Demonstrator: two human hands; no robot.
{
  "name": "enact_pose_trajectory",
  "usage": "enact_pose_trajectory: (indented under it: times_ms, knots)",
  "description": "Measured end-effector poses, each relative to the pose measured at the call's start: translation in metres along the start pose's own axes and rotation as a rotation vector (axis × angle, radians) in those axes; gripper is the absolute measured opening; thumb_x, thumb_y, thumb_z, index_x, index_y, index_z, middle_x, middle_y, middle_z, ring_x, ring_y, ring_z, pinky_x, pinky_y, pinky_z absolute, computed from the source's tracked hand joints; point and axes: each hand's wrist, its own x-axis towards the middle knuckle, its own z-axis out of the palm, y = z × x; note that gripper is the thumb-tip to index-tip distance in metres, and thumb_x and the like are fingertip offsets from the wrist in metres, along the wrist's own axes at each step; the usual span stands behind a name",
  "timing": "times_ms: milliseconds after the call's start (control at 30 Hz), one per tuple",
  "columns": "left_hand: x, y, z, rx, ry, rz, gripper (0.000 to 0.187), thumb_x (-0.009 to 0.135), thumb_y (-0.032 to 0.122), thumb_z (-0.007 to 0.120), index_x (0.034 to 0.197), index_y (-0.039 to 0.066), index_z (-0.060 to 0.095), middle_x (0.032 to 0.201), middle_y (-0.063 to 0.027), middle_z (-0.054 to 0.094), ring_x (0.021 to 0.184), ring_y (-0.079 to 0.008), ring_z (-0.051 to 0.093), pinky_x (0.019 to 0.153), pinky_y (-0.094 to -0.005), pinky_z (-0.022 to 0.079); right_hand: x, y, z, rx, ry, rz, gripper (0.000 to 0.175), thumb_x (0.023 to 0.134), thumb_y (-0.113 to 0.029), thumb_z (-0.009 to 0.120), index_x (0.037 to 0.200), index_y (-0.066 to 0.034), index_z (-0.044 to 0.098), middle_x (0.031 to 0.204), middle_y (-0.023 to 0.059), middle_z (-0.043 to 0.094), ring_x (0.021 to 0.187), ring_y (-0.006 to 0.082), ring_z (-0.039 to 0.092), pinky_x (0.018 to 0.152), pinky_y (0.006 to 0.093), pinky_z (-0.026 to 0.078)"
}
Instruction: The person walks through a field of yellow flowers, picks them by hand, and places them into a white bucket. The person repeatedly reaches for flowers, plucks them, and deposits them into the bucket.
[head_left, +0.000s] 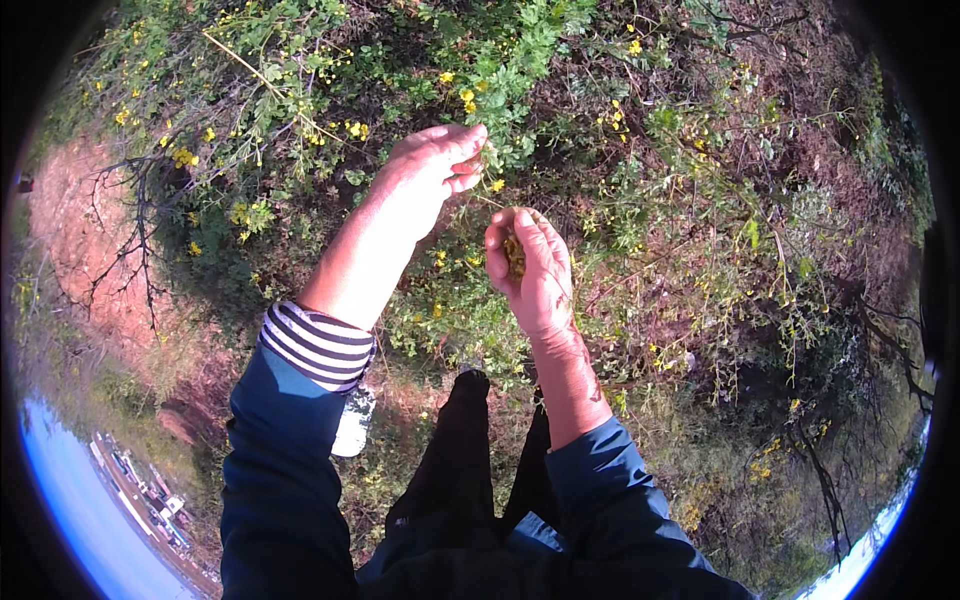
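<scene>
My left hand (442, 165) reaches into yellow-flowering plants, its thumb and fingertips together at a thin green stem (487, 154); the exact grip is hard to make out. Just below and to the right, my right hand (529, 259) is cupped, palm up, with its fingers curled around a small heap of yellowish-brown plant bits, seemingly picked flowers (514, 257). A thin stalk runs between the two hands. One yellow flower (497, 185) shows between them, and more yellow flowers (468, 97) stand above my left hand.
Leafy bushes with yellow blooms (184, 157) spread all around. Bare dark branches (141, 225) stick out at the left, others (825, 480) at the lower right. Reddish soil (90, 225) shows at the left. A whitish object (354, 424) is beside my left sleeve. My legs (457, 450) are below.
</scene>
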Motion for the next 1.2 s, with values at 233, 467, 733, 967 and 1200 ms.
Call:
enact_pose_trajectory:
  times_ms: [233,467,733,967,1200]
  knots:
    - [0.003,0.001,0.006,0.124,-0.133,0.03,0.014,0.089,0.018,0.061,0.085,0.005,0.059,0.072,0.0005,0.058,0.062,-0.0081,0.053,0.057,-0.0217,0.044,0.026,-0.02,0.017,-0.17,-0.114,-0.099,0.046,0.095,-0.051,0.041,0.084,-0.0104,0.06,0.064,-0.0042,0.054,0.048,0.0016,0.042,0.042,0.0155,0.032]
    - [0.006,-0.008,0.005,0.043,0.065,0.082,0.011,0.09,0.018,0.059,0.091,0.007,0.06,0.085,0.001,0.061,0.081,-0.0112,0.06,0.07,-0.0257,0.05,0.014,-0.002,0.01,-0.143,-0.11,-0.111,0.033,0.097,-0.034,0.045,0.076,-0.0103,0.051,0.056,-0.0029,0.045,0.043,0.0041,0.034,0.038,0.0199,0.023]
    - [0.008,0.003,-0.011,0.107,-0.045,0.025,0.012,0.091,0.018,0.057,0.096,0.006,0.059,0.088,-0.001,0.061,0.083,-0.0111,0.059,0.076,-0.0277,0.051,0.053,-0.013,0.002,-0.039,0.02,-0.042,0.042,0.094,-0.049,0.042,0.094,-0.0107,0.059,0.073,-0.0001,0.057,0.055,0.0076,0.051,0.044,0.0189,0.039]
    - [0.006,-0.001,0.0,0.252,-0.125,0.099,0.011,0.092,0.02,0.056,0.091,0.011,0.061,0.082,0.006,0.058,0.074,-0.0047,0.052,0.067,-0.0216,0.041,0.074,-0.024,0.017,-0.083,0.046,-0.179,0.032,0.094,-0.036,0.052,0.083,-0.0066,0.056,0.06,-0.0042,0.047,0.04,0.0033,0.035,0.035,0.0188,0.025]
    - [0.005,-0.012,0.01,0.236,-0.155,0.084,0.014,0.093,0.019,0.055,0.098,0.008,0.061,0.084,0.005,0.058,0.073,-0.0034,0.052,0.069,-0.0188,0.044,0.05,-0.014,0.008,0.093,0.071,-0.199,0.019,0.094,-0.026,0.055,0.088,-0.0083,0.056,0.06,-0.0061,0.045,0.044,0.002,0.036,0.038,0.0185,0.027]
